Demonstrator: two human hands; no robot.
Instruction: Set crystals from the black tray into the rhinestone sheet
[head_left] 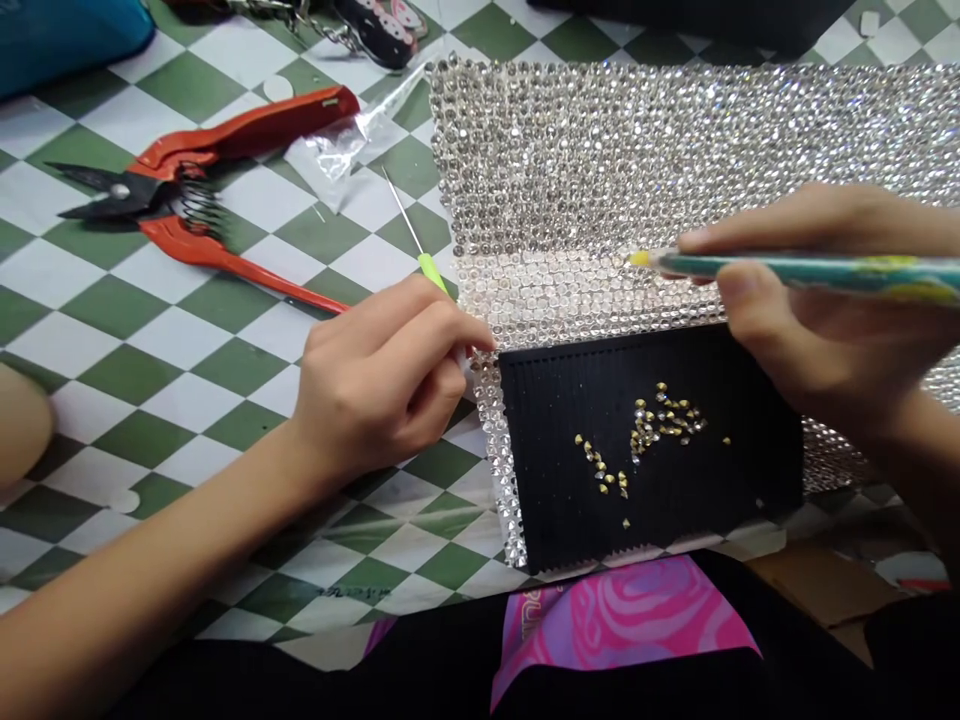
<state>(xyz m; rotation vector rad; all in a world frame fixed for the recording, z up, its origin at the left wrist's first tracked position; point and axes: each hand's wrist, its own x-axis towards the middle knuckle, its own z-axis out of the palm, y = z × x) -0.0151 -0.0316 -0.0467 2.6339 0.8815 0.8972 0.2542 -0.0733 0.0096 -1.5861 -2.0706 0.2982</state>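
Note:
A sheet covered in silver rhinestones (600,150) lies across the green-and-white checked table (112,330). On its near part rests a black ridged tray (675,500) with several small gold-backed stones (660,420). My right hand (817,320) is closed around a teal pen-like picker (810,270), its yellow tip (639,258) just above the rhinestone sheet. My left hand (382,375) is curled, fingertips pressing the sheet's left edge beside the tray, and a thin needle tool with a green handle (420,245) sticks out from behind its fingers.
Red-handled pliers (217,200) with a spring lie at the left. A clear plastic bag (345,145) sits beside them. A blue object (60,35) is at the far left corner, dark items at the top. Pink patterned cloth (622,615) is at my lap.

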